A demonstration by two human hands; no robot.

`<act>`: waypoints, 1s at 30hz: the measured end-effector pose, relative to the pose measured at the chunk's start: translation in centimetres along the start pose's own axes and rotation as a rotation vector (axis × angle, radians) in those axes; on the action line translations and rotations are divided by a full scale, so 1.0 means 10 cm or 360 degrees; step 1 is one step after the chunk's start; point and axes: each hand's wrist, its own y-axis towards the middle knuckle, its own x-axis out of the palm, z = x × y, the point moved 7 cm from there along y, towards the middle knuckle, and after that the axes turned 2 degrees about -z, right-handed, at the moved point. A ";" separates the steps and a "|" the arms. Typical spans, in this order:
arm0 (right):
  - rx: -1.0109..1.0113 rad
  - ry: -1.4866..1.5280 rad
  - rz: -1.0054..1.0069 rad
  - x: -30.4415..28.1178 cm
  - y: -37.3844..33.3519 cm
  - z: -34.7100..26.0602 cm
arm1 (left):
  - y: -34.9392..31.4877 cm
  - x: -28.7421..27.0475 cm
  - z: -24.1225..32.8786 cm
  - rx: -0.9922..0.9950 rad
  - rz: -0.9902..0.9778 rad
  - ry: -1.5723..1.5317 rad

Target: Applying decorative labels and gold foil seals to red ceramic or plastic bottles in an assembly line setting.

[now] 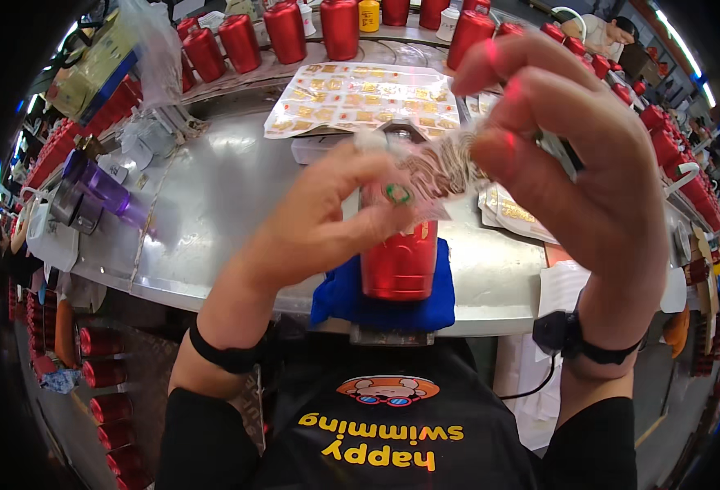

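Metal table (pixel 213 196), red cup (pixel 398 265), left hand (pixel 315 216) — pinching film (pixel 445 167)

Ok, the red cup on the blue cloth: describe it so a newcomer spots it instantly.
Start at the silvery table and go to the blue cloth at its near edge. The red cup is on that cloth, its far end partly hidden by the left hand and clear film. Unlike the red cups lined up at the back, it alone sits on blue.
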 end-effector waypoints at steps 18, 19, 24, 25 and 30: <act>0.1084 0.0785 0.0574 1.14 -1.59 0.72 | -0.60 0.26 -0.80 -0.0722 -0.0139 -0.0646; 0.1091 0.0786 0.0577 1.14 -1.58 0.72 | -0.59 0.26 -0.80 -0.0713 -0.0133 -0.0641; 0.1146 0.0822 0.0549 1.17 -1.56 0.73 | -0.60 0.25 -0.84 -0.0680 -0.0102 -0.0676; 0.1155 0.0832 0.0559 1.17 -1.57 0.74 | -0.59 0.25 -0.84 -0.0690 -0.0096 -0.0664; 0.1155 0.0839 0.0567 1.19 -1.58 0.76 | -0.59 0.25 -0.84 -0.0694 -0.0081 -0.0681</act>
